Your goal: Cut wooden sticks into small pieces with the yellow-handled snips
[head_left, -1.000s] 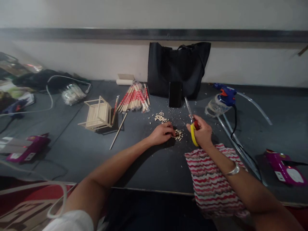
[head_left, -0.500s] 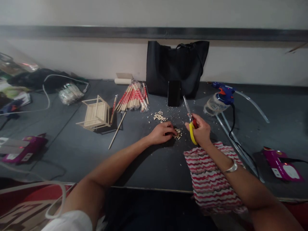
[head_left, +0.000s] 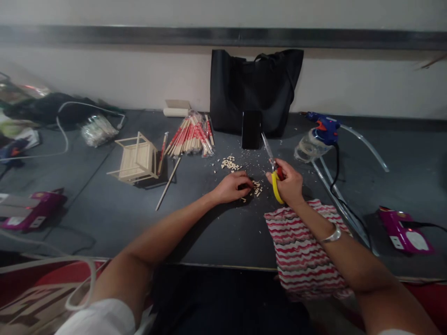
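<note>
One pair of scissors (head_left: 274,179), two heaps of bits (head_left: 229,164), one phone (head_left: 251,130)

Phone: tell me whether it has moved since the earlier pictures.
No. Against the bag, the phone keeps its place in front; both shift together in the picture, so the view moved.

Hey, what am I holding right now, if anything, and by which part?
Your right hand holds scissors by the red and yellow handles. Your left hand is at the small pale pieces; whether it grips one can't be told.
</note>
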Available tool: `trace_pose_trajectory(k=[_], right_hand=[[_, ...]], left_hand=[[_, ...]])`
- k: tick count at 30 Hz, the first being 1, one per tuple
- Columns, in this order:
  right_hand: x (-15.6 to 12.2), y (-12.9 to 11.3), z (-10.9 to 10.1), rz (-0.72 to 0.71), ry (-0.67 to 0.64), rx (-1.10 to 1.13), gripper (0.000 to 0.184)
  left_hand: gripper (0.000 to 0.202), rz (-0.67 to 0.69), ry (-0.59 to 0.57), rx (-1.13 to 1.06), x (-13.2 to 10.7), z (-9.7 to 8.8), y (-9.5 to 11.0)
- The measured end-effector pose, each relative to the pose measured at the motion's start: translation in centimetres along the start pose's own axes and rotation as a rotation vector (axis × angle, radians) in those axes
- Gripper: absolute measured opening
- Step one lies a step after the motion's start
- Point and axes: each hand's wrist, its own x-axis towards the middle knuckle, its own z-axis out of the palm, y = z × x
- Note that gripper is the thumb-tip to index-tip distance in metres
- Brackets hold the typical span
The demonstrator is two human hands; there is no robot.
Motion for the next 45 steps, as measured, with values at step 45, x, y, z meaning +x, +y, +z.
trace_pose_trajectory(k=[45], right_hand=[[-0.1, 0.0, 0.0, -0.035, -0.052, -0.062, 0.042]], left_hand=[[0.023, 0.228, -0.285, 0.724, 1.4, 0.9, 3.3]])
